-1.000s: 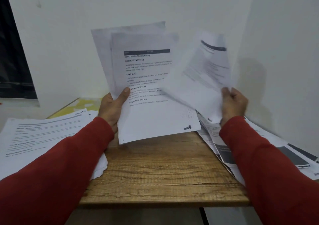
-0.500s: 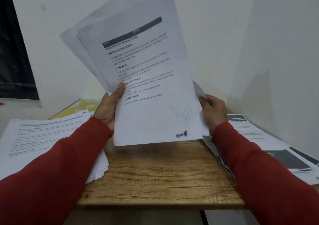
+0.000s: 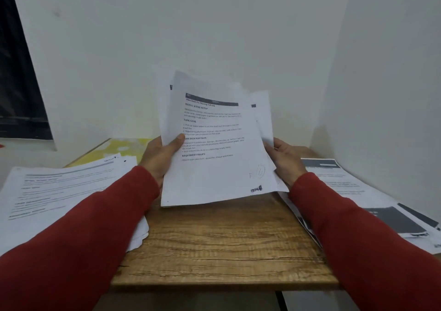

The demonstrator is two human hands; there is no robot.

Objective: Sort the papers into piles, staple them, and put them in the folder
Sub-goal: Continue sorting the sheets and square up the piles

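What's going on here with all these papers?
A person in red sleeves is sorting printed papers at a small wooden table. Both hands hold a sheaf of sheets up off the table: the left hand grips its left edge with the thumb on the front page, and the right hand holds the right edge. One pile of papers lies on the left and another pile on the right. A yellow folder peeks out behind the left pile. No stapler is in view.

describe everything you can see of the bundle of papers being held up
The held papers are several white printed sheets, fanned unevenly, raised nearly upright above the wooden table. The front page has a dark header bar, bold headings, and a pen scribble and stamp near its lower right. The left hand grips the left edge, the right hand the right edge.
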